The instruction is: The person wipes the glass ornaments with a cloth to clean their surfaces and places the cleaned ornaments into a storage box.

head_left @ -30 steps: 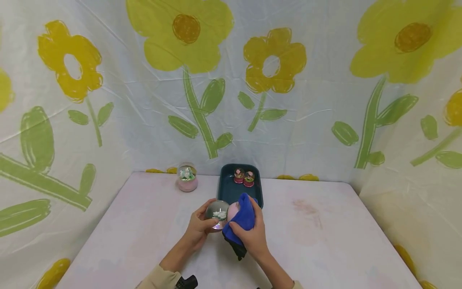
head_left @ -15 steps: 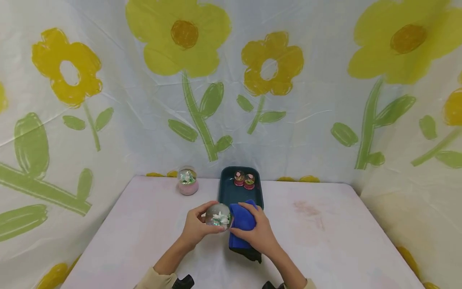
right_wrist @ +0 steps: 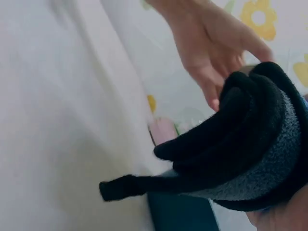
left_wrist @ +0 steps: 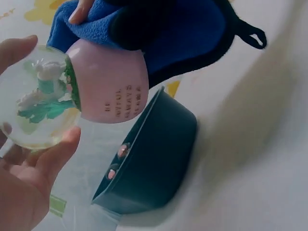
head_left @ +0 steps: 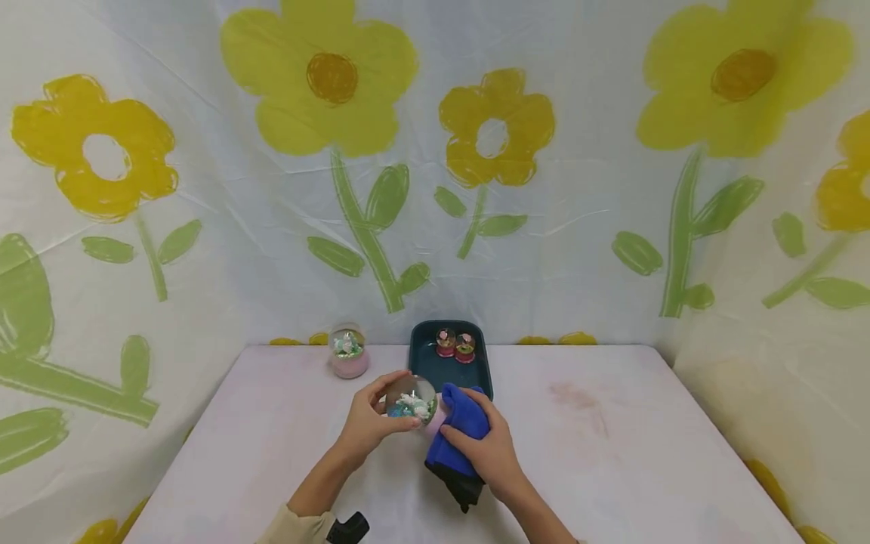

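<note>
My left hand (head_left: 367,419) grips a snow globe (head_left: 412,402) by its clear ball, which has white and teal figures inside. Its pink base (left_wrist: 109,82), with raised lettering, points right. A blue cloth (head_left: 461,427) with a black edge and hanging loop is bunched in my right hand (head_left: 491,446), pressed up against the base. In the left wrist view the cloth (left_wrist: 187,38) covers the upper side of the base. The right wrist view shows the folded cloth (right_wrist: 250,139) hiding most of the globe.
A dark teal tray (head_left: 424,378) stands behind my hands, holding two small snow globes with red bases, one being this globe (head_left: 465,347). Another pink-based snow globe (head_left: 349,353) stands at the back left of the table (head_left: 612,453). A flowered curtain (head_left: 578,264) encloses the table.
The globe has been turned in my left hand, and its pink base shows again beside the cloth. My right hand has shifted its hold on the cloth. The head view has tilted slightly.
</note>
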Motion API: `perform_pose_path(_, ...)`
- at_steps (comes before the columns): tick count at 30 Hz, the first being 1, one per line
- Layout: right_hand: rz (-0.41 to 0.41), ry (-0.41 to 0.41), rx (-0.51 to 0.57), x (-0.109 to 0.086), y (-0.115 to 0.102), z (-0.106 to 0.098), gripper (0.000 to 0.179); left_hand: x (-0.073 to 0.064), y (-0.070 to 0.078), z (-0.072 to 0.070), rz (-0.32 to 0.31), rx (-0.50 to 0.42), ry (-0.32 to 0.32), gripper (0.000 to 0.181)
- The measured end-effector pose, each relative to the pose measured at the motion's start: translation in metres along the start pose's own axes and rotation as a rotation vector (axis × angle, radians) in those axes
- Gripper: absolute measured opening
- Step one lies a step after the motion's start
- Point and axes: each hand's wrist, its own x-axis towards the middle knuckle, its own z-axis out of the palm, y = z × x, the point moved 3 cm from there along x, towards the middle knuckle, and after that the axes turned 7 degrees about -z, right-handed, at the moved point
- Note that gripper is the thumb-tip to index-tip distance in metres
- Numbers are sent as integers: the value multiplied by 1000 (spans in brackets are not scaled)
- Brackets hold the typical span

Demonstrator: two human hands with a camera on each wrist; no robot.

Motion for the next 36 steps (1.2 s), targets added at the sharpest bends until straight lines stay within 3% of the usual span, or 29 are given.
perform_pose_path(4, 33, 5, 16, -3, 3, 3, 62, -1, 2, 4, -4, -31, -48, 72)
perform_pose_path(7, 49, 1, 4, -4, 6, 2, 63, -2, 1, 7, -10, -6, -49, 75)
perform_pose_path(13, 62, -9, -68, -9, 5, -7, 62, 2, -5, 9, -65, 4, 49, 78)
perform_pose_path(16, 98, -2, -97, -13, 5, -16, 64, 6, -4, 9, -48, 19, 103, 76)
perform_pose_path(21, 130, 6, -139, -12, 2, -33, 67, 28, 5, 10, 27, 46, 145, 77)
perform_pose_path(24, 140, 6, -169, -10, 0, -44, 68, 45, 10, 12, 49, 33, 133, 77)
perform_pose_path(26, 160, 3, -183, -11, 0, -50, 69, 49, 19, 15, 46, 35, 115, 76)
perform_pose_path(31, 203, 1, -202, -17, 6, -60, 72, 62, 17, 25, 52, 49, 94, 74)
perform_pose_path(36, 246, -14, -212, -24, 9, -67, 72, 80, 3, 33, 77, 46, 123, 75)
